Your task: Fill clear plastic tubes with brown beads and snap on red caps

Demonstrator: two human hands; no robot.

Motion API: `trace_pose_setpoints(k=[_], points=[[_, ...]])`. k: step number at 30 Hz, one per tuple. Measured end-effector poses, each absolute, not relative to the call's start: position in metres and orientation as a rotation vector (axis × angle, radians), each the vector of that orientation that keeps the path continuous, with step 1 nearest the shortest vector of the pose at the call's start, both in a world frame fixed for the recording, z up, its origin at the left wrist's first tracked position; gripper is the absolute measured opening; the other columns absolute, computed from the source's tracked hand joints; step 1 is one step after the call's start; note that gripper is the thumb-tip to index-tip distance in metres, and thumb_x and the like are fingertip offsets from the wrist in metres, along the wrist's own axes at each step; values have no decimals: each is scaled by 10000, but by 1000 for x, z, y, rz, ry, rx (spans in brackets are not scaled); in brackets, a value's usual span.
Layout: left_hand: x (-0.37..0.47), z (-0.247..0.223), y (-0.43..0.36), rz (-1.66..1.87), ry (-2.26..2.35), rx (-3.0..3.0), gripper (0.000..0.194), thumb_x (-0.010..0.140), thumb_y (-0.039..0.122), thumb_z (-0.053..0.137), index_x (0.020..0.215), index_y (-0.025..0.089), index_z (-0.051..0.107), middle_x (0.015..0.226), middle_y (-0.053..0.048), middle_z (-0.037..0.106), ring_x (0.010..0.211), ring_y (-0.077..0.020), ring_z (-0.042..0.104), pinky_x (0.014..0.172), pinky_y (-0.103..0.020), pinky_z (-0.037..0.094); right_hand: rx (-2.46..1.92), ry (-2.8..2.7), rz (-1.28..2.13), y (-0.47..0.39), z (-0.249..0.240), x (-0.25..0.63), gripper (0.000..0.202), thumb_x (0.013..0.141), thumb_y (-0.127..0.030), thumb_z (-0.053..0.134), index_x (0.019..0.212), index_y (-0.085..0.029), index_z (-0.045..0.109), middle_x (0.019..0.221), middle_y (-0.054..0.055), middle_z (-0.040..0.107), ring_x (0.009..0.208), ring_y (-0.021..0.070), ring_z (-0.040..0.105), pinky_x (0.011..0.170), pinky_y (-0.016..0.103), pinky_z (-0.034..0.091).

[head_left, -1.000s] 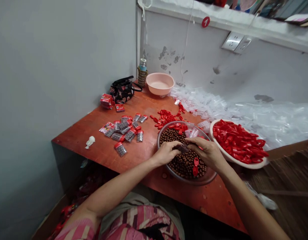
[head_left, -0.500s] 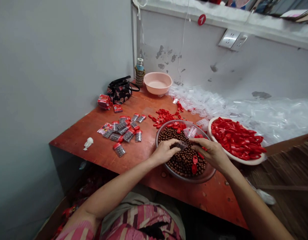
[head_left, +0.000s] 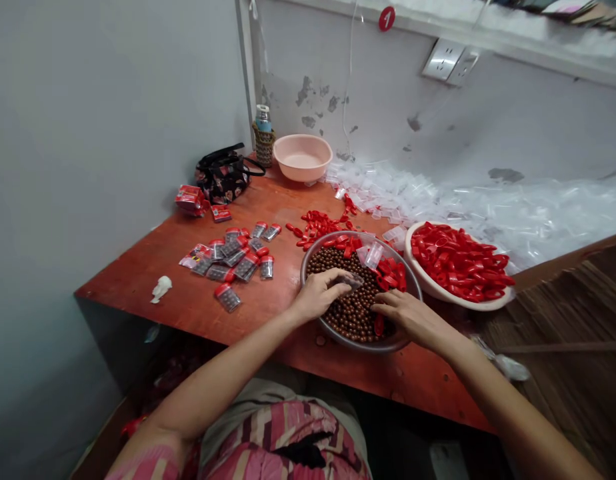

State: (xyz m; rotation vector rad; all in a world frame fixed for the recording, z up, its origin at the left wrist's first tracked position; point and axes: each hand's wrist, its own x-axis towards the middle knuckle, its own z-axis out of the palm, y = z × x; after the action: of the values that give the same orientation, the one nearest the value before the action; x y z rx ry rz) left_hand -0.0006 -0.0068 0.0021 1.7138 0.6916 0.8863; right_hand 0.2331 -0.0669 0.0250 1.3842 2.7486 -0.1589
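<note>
1. Table (head_left: 138, 273): orange-red, under everything. Clock places are set around the bowl (head_left: 361, 346), 12 being the far side.
2. Bowl: metallic, near the table's front edge, filled mostly with balls (head_left: 355, 321).
3. Tub (head_left: 435, 287): pale, just beside the bowl between 2 and 3 o'clock, heaped with red caps (head_left: 458, 260).
4. Left hand (head_left: 315, 295): over the bowl's 9 o'clock side, arm reaching in from 8; thumb and forefinger pinched on 1 vial (head_left: 352, 281).
5. Right hand (head_left: 405, 313): over 4 o'clock, back upward, fingers bent and slightly parted, tips toward 10; I can't make out whether they grip anything.
6. Vial: clear, dark inside, tilted above the balls near the bowl's middle.
7. Loose cap (head_left: 379, 325): red, just below the right fingertips.
8. Balls: brown, glossy.
</note>
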Motion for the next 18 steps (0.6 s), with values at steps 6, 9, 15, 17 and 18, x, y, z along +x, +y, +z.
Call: trace_pose_setpoints(k=[6,9,15,17,18], points=[[-1,0,-8,867,663,1659,262,803,231,518,1038,159,608,1015,-47,660,916,-158,603,842,-254,450,1432,2683,1,-57,12,234,222,821,-111,452,976,-184,594,902,82,632,847,193,561,750,315,447],[-1,0,-7,865,682,1629,281,802,229,516,1062,159,599,1034,-50,655,925,-158,602,843,-255,455,1506,2662,-50,-57,9,236,191,821,-122,444,940,-175,584,827,64,625,779,173,568,699,278,449],[-2,3,-8,891,694,1662,266,799,235,526,1040,164,614,1014,-43,664,918,-157,607,839,-246,449,1638,2662,-240,-60,12,235,177,830,-225,459,944,-206,593,856,55,638,786,164,591,684,260,462],[-3,5,-9,906,704,1690,252,792,225,536,1021,168,624,1008,-36,668,928,-156,604,847,-240,439,1882,2676,-373,-60,16,236,168,821,-264,485,940,-201,585,875,51,640,778,165,598,689,271,475],[-3,6,-9,908,705,1705,245,791,219,537,1013,171,628,1006,-32,670,932,-154,604,853,-238,434,2027,2695,-471,-60,19,236,177,814,-286,501,948,-197,576,883,49,641,777,165,602,693,276,483]])
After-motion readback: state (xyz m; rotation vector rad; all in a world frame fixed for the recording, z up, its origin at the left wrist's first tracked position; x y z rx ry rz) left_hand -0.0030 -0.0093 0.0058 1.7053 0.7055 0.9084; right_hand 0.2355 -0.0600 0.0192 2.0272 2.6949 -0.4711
